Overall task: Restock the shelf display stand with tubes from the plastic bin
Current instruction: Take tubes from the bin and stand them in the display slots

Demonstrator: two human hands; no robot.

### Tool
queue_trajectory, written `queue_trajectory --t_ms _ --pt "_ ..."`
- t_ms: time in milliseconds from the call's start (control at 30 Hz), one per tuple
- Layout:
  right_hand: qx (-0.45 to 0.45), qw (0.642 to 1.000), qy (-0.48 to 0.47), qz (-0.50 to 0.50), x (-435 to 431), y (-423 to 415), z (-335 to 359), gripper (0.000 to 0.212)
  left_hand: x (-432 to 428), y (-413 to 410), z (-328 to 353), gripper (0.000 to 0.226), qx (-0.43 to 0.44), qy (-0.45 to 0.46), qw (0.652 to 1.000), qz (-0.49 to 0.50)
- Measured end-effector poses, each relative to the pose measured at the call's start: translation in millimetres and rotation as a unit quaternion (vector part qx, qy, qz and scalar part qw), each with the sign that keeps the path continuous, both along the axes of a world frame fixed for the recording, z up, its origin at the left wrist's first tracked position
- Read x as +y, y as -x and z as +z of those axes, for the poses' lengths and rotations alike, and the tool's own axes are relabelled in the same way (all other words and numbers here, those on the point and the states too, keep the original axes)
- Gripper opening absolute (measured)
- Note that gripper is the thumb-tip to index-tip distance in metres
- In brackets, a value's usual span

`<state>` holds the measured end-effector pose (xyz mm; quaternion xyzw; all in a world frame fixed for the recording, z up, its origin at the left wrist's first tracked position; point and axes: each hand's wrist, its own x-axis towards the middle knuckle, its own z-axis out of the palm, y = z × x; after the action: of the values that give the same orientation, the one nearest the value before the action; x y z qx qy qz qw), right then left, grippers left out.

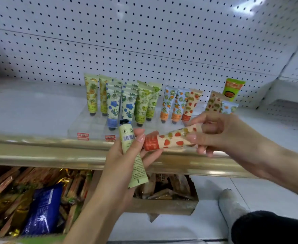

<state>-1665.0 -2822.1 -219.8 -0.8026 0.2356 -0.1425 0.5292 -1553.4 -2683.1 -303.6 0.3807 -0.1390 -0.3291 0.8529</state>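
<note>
- Left hand (120,161) grips a pale green tube (127,138) upright, black cap up, fingers (139,138) curled round its barcode side.
- Strawberry-print tube (171,139), glossy and tapering, lies crosswise between both hands, orange end touching the left fingers.
- Right hand (220,132) pinches its flat end, partly hidden.
- Clear display stand (84,124) behind holds printed tubes (113,103) cap-down.

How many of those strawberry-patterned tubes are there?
3. One strawberry tube is pinched by the right hand; one stands in the display stand; one stands further right. Others may hide behind these.
</note>
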Motion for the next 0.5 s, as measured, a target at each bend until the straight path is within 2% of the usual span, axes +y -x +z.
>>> queue_trajectory --t_ms 133,233,333,500 --pt "-0.013 0.975 0.217 0.044 -22.0 5.1 49.5 0.033 -15.7 6.6 1.0 0.026 -0.051 -0.020 0.998 0.021" --pt "0.008 0.944 0.328 0.026 -42.0 3.2 82.7 0.035 -25.9 6.8 6.5 0.028 -0.061 -0.005 0.997 0.037" --pt "0.046 0.922 0.385 -0.008 -62.3 -7.1 103.7 0.033 -34.1 6.4 10.6 0.039 -0.070 -0.013 0.996 0.055" --pt "0.129 0.895 0.425 -0.034 -88.1 -30.5 114.1 0.018 -42.3 8.1 9.5 0.037 -0.078 -0.019 0.995 0.051"
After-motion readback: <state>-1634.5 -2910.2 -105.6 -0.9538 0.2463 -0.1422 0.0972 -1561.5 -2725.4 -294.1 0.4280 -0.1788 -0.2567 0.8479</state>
